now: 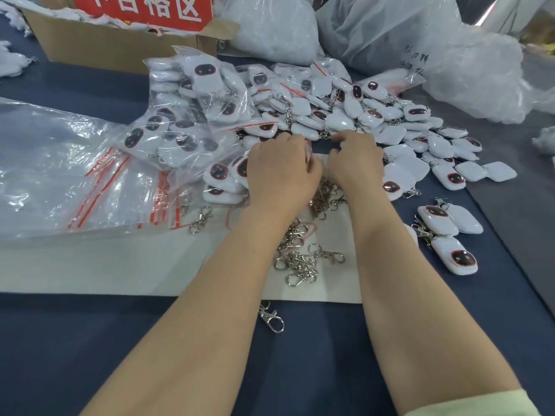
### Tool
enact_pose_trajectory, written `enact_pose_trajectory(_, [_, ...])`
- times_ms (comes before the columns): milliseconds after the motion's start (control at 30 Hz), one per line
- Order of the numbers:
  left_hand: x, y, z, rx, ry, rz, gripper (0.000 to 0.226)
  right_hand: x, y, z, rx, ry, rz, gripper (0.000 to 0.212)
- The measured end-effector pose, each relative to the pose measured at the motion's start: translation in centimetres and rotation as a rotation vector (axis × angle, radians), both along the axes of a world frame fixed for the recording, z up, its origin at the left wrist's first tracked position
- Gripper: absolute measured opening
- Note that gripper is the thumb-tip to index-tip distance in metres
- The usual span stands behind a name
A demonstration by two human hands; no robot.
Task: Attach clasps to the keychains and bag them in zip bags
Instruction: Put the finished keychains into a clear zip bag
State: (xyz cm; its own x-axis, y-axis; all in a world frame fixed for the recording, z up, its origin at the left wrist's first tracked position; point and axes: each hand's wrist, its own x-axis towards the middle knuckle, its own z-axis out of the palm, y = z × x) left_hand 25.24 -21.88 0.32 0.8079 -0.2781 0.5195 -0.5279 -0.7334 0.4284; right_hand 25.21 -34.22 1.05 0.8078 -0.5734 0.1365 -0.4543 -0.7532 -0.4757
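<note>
Dark blue table [90, 340] before you — white keychains [360, 115] heaped at the far side, loose metal clasps [300, 259] on a pale sheet between your forearms, zip bags [90, 181] to the left. Your left hand [282, 169] and right hand [354, 160] curl knuckles-up, side by side; whether the fingers grip anything cannot be told.

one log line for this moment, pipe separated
stage: bagging | left hand: on zip bag edge | right hand: at bag mouth, grip unclear | loose clasps: on white sheet | keychain pile: beyond hands
</note>
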Motion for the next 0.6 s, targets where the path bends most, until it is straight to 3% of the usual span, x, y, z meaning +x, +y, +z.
enact_pose_trajectory(133, [0.0,0.1,-0.1,0.009,-0.007,0.003,0.018,0.0,-0.1,0.3,0.175,-0.358,-0.066,0.037])
enact_pose_trajectory(233, [0.1,0.0,-0.1,0.035,-0.01,0.007,0.017,0.5,0.4,1.0,0.552,-0.593,-0.066,0.033])
enact_pose_trajectory(333, [0.1,0.0,-0.1,0.046,-0.002,0.013,0.016,1.2,0.5,0.8,0.954,-0.61,-0.084,0.036])
enact_pose_trajectory(467, [0.0,0.0,0.0,0.057,0.0,0.016,0.015,1.2,1.1,0.7,1.279,-0.668,0.002,0.004])
enact_pose_trajectory(600, [-0.1,0.0,0.1,0.055,0.002,0.001,0.016,1.2,1.3,0.7,1.595,-0.759,0.033,0.002])
